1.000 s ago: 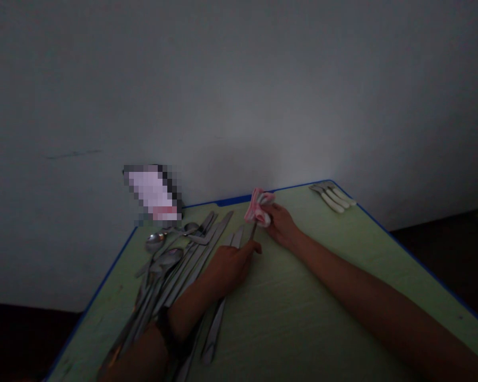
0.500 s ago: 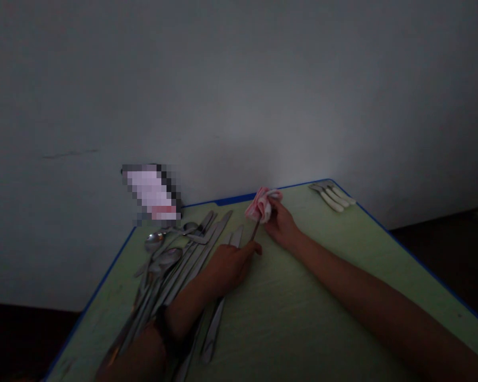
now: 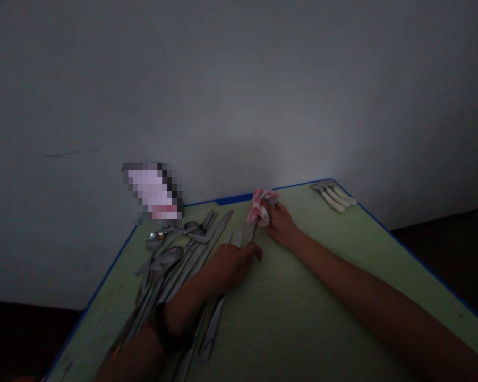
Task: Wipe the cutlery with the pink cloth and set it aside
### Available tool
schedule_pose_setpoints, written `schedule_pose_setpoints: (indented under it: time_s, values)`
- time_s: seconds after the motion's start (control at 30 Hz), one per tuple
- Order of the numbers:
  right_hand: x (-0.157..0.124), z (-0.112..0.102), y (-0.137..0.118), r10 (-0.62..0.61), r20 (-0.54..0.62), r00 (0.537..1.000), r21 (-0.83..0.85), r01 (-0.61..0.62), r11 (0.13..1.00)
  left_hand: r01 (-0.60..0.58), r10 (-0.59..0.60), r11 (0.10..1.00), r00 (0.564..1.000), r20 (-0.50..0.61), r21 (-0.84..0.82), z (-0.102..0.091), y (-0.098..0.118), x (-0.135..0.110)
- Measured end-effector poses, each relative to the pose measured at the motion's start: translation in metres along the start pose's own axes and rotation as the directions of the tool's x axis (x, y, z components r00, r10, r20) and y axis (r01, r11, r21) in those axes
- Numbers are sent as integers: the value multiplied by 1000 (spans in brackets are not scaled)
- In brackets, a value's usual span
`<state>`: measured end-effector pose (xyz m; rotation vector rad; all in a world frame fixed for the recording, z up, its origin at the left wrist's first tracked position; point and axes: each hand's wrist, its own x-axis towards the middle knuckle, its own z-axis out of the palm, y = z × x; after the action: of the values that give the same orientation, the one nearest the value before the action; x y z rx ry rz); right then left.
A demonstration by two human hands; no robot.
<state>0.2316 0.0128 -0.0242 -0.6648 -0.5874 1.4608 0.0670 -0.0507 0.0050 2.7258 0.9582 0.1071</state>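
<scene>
My left hand (image 3: 231, 268) is closed round the near part of a thin metal piece of cutlery (image 3: 253, 233). Its far end is hidden in a crumpled pink and white cloth (image 3: 258, 207), so its kind does not show. My right hand (image 3: 281, 224) pinches that cloth round the metal. Beneath and beside my left hand lie several metal knives (image 3: 211, 329), partly covered by my forearm. Farther left, spoons (image 3: 171, 255) overlap other cutlery in a loose pile.
Three white-handled pieces of cutlery (image 3: 334, 200) lie side by side at the table's far right corner. A pixelated, phone-like object (image 3: 149, 191) leans on the wall (image 3: 239, 95) at the far left. The green table (image 3: 302, 323) has a blue edge.
The cloth in my right hand has shifted slightly and its folds have changed round the cutlery. My left hand keeps its hold in nearly the same place.
</scene>
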Motion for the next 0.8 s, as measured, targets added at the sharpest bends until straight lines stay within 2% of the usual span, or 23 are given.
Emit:
schedule_pose_setpoints:
  time_s: [0.17,0.27,0.4,0.53,0.63,0.8]
  values:
    - [-5,1,-1,108,68,992,-56,-105,993,40,-41,999,998,-40,-29,6,-4,0]
    - [-4,0,-1,122,63,991,-41,-119,992,55,-58,997,996,-65,-52,8,-3,1]
    - [0,-3,1,93,16,996,56,-93,994,128,-154,977,977,-150,-169,4,1,0]
    - [5,-6,2,69,22,997,124,-71,990,66,-159,929,960,-232,-364,1,2,-6]
    - [9,-7,1,59,27,998,166,-63,984,34,-172,877,954,-246,-480,4,0,-8]
    - [9,-7,-3,70,66,995,194,-82,978,11,-192,839,941,-277,-544,12,-2,-3]
